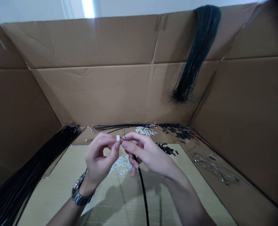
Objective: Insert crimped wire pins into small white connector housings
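A small white connector [118,138] is pinched between the thumb and fingers of my left hand [100,153], which has a metal watch at its wrist. Thin reddish wires run from the connector towards my right hand [148,152]. Its fingers are closed around the stripped end of a black cable [143,186], which hangs down past the table's front. A thin shiny metal piece [125,135] sticks up by the right fingertips; its kind and lower part are hidden. Below the hands, loose white connectors [122,164] lie scattered on the board.
Cardboard walls [94,91] enclose the work board [63,188]. A thick bundle of black cables [35,169] fills the left side. White connectors [145,131] and black pieces [168,149] lie behind. Bent metal wires [215,168] lie right. Dark strands [198,53] hang over the back wall.
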A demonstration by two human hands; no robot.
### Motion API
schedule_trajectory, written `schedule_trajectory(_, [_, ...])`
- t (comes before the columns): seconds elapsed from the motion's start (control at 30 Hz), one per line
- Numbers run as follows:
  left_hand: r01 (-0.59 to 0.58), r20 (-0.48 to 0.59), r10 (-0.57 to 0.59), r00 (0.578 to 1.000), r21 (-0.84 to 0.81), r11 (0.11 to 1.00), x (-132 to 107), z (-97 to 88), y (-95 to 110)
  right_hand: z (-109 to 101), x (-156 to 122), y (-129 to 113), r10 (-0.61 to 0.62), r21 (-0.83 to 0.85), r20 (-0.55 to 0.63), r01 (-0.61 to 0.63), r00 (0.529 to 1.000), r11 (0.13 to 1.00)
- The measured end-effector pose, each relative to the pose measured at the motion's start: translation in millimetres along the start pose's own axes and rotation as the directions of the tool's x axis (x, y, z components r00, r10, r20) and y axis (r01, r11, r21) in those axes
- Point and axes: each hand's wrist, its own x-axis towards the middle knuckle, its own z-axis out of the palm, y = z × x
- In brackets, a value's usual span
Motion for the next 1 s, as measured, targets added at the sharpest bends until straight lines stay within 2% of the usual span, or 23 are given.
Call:
schedule_trajectory(0.07, [-0.029,0.002,0.029,1.0,0.015,0.999,1.3,-1.9,-1.5,-0.7,1.1,0.3,0.029,0.01,0.064,-0.029,0.998,1.0])
schedule_trajectory(0.13, [-0.117,0.004,0.117,0.993,0.048,0.992,1.9,-3.0,-2.8,0.9,2.0,0.4,0.001,0.113,0.072,-0.009,0.997,0.994])
schedule_trajectory(0.2, [-0.258,0.006,0.259,0.966,0.128,0.958,1.7,-3.8,-3.9,3.9,1.9,0.2,-0.024,0.24,0.033,0.016,0.999,0.971])
schedule_trajectory(0.27, [-0.371,0.018,0.377,0.926,0.229,0.9,1.6,-4.3,-4.5,6.7,0.7,0.0,-0.026,0.299,0.012,0.021,1.0,0.954])
schedule_trajectory(0.4, [-0.455,0.067,0.463,0.884,0.351,0.818,3.7,-4.3,-3.5,8.0,-2.3,-0.3,-0.048,0.198,-0.049,0.056,0.998,0.978])
schedule_trajectory(0.53, [-0.462,0.095,0.46,0.883,0.355,0.813,6.9,-4.6,-2.5,7.2,-2.9,-0.7,-0.081,0.069,-0.101,0.089,0.992,0.994])
schedule_trajectory(0.63, [-0.362,0.12,0.343,0.932,0.215,0.907,8.5,-6.7,-1.4,7.7,-2.1,-0.5,-0.144,-0.002,-0.184,0.146,0.972,0.989])
schedule_trajectory(0.7, [-0.186,0.164,0.174,0.971,0.061,0.981,9.5,-8.4,1.0,8.7,-1.7,-0.2,-0.172,-0.047,-0.225,0.166,0.959,0.985])
schedule_trajectory(0.73, [-0.073,0.196,0.073,0.978,-0.007,0.997,10.0,-9.2,2.8,9.4,-1.7,0.0,-0.176,-0.061,-0.232,0.166,0.957,0.984])
schedule_trajectory(0.8, [0.14,0.258,-0.109,0.96,-0.104,0.985,10.6,-9.8,6.7,10.8,-1.9,0.0,-0.172,-0.081,-0.235,0.157,0.957,0.984])
schedule_trajectory(0.87, [0.292,0.287,-0.24,0.928,-0.154,0.944,10.9,-9.4,9.7,11.7,-2.3,-0.2,-0.171,-0.108,-0.246,0.149,0.954,0.983])
schedule_trajectory(0.93, [0.359,0.284,-0.299,0.911,-0.189,0.914,10.9,-8.0,10.9,11.9,-2.3,-0.3,-0.175,-0.134,-0.254,0.145,0.951,0.98])
schedule_trajectory(1.0, [0.365,0.276,-0.304,0.912,-0.204,0.908,11.2,-6.4,11.1,11.4,-1.8,-0.4,-0.176,-0.151,-0.255,0.141,0.951,0.978])
